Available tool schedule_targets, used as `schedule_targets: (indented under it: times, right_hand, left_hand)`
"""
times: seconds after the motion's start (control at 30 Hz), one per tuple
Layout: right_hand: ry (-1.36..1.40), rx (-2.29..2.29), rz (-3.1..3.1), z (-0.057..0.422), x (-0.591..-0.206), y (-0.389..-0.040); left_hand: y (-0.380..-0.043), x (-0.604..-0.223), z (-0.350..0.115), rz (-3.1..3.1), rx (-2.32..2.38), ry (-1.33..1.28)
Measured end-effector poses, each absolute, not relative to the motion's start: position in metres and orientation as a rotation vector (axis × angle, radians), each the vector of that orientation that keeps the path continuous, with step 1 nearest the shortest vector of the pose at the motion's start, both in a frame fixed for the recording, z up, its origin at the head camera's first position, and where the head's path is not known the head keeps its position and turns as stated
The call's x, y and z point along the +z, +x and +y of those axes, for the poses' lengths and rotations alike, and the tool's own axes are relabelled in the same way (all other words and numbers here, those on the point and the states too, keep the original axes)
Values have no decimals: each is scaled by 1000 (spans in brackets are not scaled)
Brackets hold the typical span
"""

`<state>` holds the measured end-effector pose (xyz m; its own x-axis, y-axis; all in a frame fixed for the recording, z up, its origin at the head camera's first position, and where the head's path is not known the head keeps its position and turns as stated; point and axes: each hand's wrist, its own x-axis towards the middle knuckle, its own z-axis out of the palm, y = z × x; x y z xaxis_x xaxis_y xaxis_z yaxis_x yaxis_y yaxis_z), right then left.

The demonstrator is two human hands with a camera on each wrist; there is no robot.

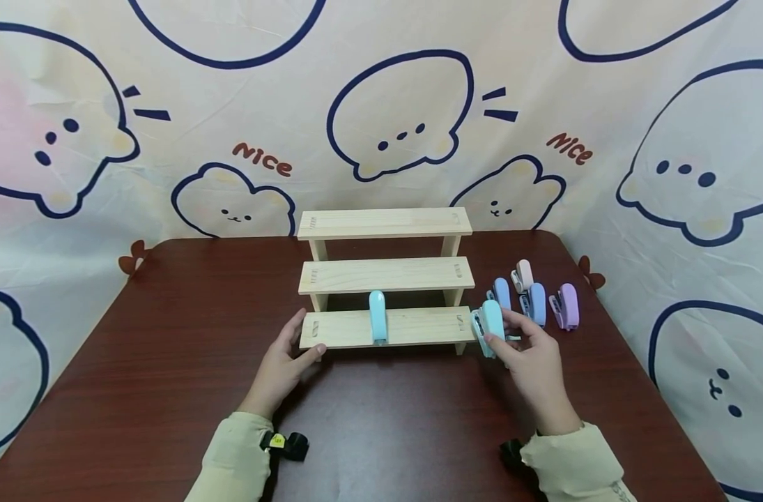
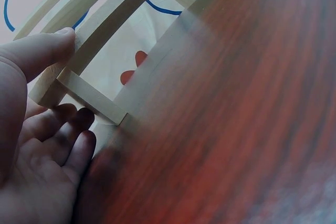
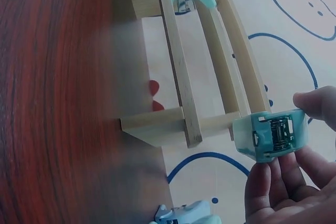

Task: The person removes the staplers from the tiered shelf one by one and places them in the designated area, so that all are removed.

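Observation:
A three-step wooden rack stands on the table. My left hand holds the left end of its lowest step, and the left wrist view shows the thumb against the step's edge with the other fingers curled around its end. On that step rests a teal stapler, near the middle. Just off the step's right end, my right hand grips a second teal stapler between thumb and fingers. The right wrist view shows the spring side of this held stapler.
Right of the rack, several more staplers stand on the dark wooden table: a purple one, a white one, a blue one and another blue one. A patterned cloth hangs behind and beside the table.

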<state>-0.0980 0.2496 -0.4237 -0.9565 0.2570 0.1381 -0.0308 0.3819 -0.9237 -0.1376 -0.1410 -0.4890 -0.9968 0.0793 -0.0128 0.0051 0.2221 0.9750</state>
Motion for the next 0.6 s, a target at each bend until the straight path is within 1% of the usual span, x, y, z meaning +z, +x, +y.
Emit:
schedule_targets:
  times: [0.6]
  right_hand:
    - [-334,1653,-2179,271,-427,-93]
  left_hand:
    - [-138,-487,-141,2481,1849,83]
